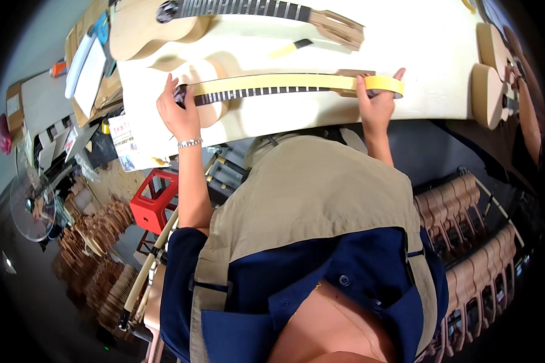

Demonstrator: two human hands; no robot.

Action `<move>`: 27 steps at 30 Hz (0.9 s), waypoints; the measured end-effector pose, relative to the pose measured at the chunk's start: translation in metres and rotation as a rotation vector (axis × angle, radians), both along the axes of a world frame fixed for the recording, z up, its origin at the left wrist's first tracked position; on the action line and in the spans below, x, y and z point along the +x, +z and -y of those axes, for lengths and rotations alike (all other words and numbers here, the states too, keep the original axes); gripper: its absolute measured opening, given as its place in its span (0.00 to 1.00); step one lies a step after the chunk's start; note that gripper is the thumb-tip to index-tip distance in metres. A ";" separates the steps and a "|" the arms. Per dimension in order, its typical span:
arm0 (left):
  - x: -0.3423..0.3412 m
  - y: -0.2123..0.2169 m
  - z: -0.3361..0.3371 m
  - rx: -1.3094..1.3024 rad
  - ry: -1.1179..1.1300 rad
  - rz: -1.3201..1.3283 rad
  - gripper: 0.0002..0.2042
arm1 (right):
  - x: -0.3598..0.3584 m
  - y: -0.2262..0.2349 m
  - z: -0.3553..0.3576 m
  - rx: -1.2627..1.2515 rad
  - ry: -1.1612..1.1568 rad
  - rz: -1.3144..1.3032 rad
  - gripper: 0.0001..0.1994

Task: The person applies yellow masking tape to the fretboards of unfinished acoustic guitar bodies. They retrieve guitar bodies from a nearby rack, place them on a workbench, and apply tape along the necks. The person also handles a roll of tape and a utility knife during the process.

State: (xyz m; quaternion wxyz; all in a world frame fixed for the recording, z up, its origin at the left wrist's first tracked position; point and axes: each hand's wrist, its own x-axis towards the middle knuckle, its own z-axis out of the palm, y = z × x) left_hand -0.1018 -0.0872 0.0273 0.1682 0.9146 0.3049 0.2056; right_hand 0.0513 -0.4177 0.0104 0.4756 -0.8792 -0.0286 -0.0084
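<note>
A small unfinished wooden guitar (215, 109) lies on the pale workbench (430, 54), its dark fretboard (254, 93) running left to right. A strip of yellow masking tape (266, 82) is stretched along the upper side of the neck. My left hand (177, 112) presses the tape's end down where the neck meets the body. My right hand (376, 103) grips the yellow tape roll (386, 85) at the headstock end, holding the strip taut.
A second unfinished guitar (163, 24) lies further back on the bench, with a small brush (289, 48) beside it. Another person's hands work on a guitar body (489, 91) at the right. A red stool (153, 199), stacked wooden parts (97, 254) and racks of necks (466, 242) are below the bench.
</note>
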 end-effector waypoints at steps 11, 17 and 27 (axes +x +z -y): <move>0.027 -0.004 0.123 0.073 -0.408 -0.553 0.37 | 0.002 -0.016 -0.003 -0.287 -0.003 0.189 0.45; 0.123 -0.018 0.154 -0.073 -0.732 -0.235 0.21 | 0.003 -0.050 -0.011 -0.072 0.041 0.273 0.35; 0.172 0.022 0.095 -0.058 -0.484 -0.550 0.09 | 0.020 -0.052 -0.018 -0.056 0.142 0.255 0.29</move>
